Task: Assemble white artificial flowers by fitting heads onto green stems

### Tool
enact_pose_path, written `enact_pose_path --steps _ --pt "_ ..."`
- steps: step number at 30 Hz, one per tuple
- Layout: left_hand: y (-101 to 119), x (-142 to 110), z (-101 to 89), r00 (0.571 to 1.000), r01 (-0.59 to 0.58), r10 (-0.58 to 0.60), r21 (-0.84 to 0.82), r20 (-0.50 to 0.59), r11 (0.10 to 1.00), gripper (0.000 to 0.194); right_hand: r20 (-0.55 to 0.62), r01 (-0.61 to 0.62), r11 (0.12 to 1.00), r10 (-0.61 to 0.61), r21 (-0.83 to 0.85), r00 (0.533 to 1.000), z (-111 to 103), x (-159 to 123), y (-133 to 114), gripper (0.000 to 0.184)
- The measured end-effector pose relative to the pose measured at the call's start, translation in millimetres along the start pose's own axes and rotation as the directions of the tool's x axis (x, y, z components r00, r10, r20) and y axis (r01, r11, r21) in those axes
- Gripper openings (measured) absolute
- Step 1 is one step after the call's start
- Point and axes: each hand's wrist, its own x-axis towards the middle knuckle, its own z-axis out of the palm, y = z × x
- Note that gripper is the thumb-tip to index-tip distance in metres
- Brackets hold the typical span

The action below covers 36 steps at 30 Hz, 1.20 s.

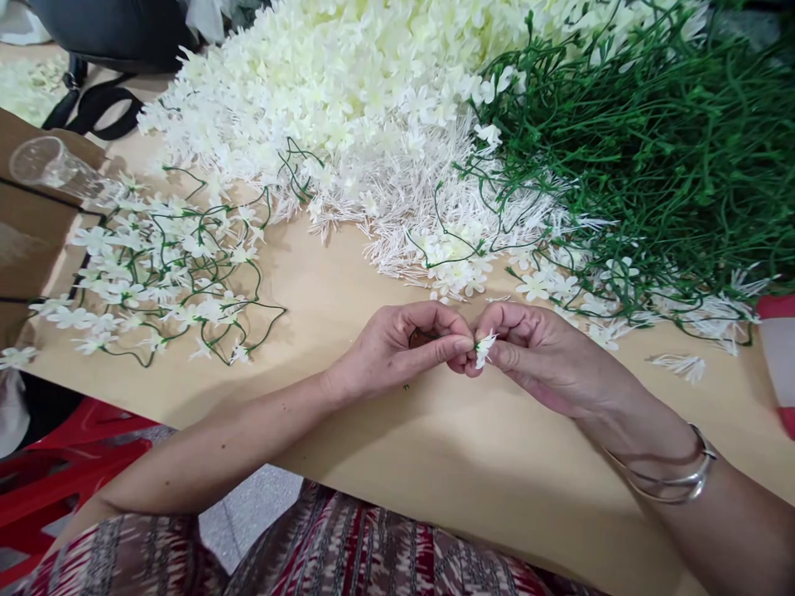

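Above the table my two hands meet, pinching a small white artificial flower point(484, 349) between them. My left hand point(416, 343) is closed with thumb and forefinger at its green stem end; most of that stem is hidden in the fingers. The fingertips of my right hand point(540, 352) are pressed together at the white petals. Beyond the hands spreads a big heap of loose white petals point(373, 91), with thin white stamens point(410, 182) along its near side. A pile of green plastic stems point(671, 157) lies to the right. Several white flowers on green stems point(180, 257) lie at left.
A clear plastic cup point(46, 161) lies tipped at the left beside a brown cardboard box point(31, 223). Behind it is a black bag point(118, 33). A red and white object point(779, 356) stands at the right edge. Red plastic stools point(74, 463) are below left.
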Motion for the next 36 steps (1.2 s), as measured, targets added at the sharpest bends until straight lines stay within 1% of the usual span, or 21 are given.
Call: enact_pose_path --steps 3,7,12,15,17,19,20,21,22,23,24,25,26,27,29,30,32,33,34,36 --pt "0 0 0.3 1.0 -0.009 0.009 0.016 0.002 1.0 0.035 -0.009 0.002 1.0 -0.002 -0.024 1.0 1 0 0 0.025" --pt "-2 0 -1.0 1.0 -0.03 0.029 0.048 0.012 0.998 0.038 -0.055 -0.003 1.0 0.001 -0.03 0.998 3 -2 2 0.031" --pt "-4 1 -1.6 0.998 -0.067 0.066 0.085 0.012 0.994 0.033 -0.098 0.007 1.0 -0.009 -0.02 0.995 8 -2 0 0.03" --pt "4 3 0.6 0.995 -0.098 0.099 0.099 -0.006 0.99 0.034 -0.107 0.022 0.999 -0.026 -0.035 0.994 9 -2 -8 0.031" --pt "13 2 0.4 0.99 -0.128 0.135 0.147 -0.039 0.981 0.036 -0.159 0.05 0.997 -0.059 -0.061 0.985 8 -2 -15 0.031" --pt "23 1 -3.8 0.975 -0.168 0.197 0.23 -0.107 0.958 0.039 -0.265 0.116 0.988 -0.14 -0.103 0.954 5 -4 -20 0.031" --pt "28 1 -7.7 0.956 -0.201 0.25 0.281 -0.152 0.938 0.04 -0.331 0.161 0.977 -0.199 -0.138 0.922 2 -5 -22 0.029" --pt "32 0 -13.0 0.929 -0.238 0.315 0.339 -0.195 0.91 0.04 -0.396 0.2 0.96 -0.263 -0.195 0.88 0 -6 -23 0.027" --pt "35 0 -19.4 0.887 -0.28 0.395 0.402 -0.238 0.872 0.04 -0.452 0.227 0.935 -0.333 -0.273 0.828 -3 -7 -23 0.025" --pt "37 0 -26.6 0.84 -0.308 0.468 0.467 -0.276 0.829 0.039 -0.482 0.235 0.899 -0.402 -0.369 0.778 -5 -7 -22 0.021" --pt "39 0 -34.5 0.796 -0.316 0.522 0.526 -0.305 0.789 0.038 -0.484 0.229 0.85 -0.469 -0.474 0.738 -6 -7 -20 0.017" --pt "40 1 -42.7 0.763 -0.308 0.559 0.577 -0.325 0.756 0.036 -0.45 0.221 0.785 -0.534 -0.579 0.716 -7 -7 -17 0.013" --pt "41 1 -50.8 0.751 -0.281 0.57 0.62 -0.333 0.732 0.034 -0.385 0.217 0.708 -0.584 -0.672 0.715 -8 -6 -13 0.008" --pt "41 2 -58.8 0.754 -0.246 0.566 0.656 -0.333 0.714 0.033 -0.296 0.226 0.617 -0.626 -0.754 0.722 -9 -5 -9 0.006" --pt "40 2 -73.0 0.797 -0.17 0.525 0.722 -0.299 0.67 0.031 -0.101 0.255 0.41 -0.673 -0.876 0.733 -10 -3 -2 0.01" --pt "39 2 -79.0 0.818 -0.136 0.505 0.76 -0.276 0.636 0.029 -0.026 0.253 0.305 -0.685 -0.918 0.729 -12 -2 1 0.013" --pt "37 2 -88.8 0.836 -0.093 0.497 0.833 -0.232 0.545 0.024 0.064 0.213 0.127 -0.702 -0.969 0.71 -16 0 5 0.019" --pt "35 2 -92.5 0.834 -0.087 0.512 0.866 -0.207 0.492 0.021 0.088 0.187 0.063 -0.709 -0.98 0.7 -19 1 7 0.019" --pt "34 1 -95.6 0.826 -0.088 0.535 0.897 -0.177 0.434 0.018 0.1 0.162 0.02 -0.711 -0.987 0.696 -22 2 7 0.018" --pt "31 1 -99.2 0.8 -0.098 0.591 0.95 -0.101 0.296 0.012 0.118 0.134 -0.034 -0.713 -0.99 0.691 -26 2 7 0.015"
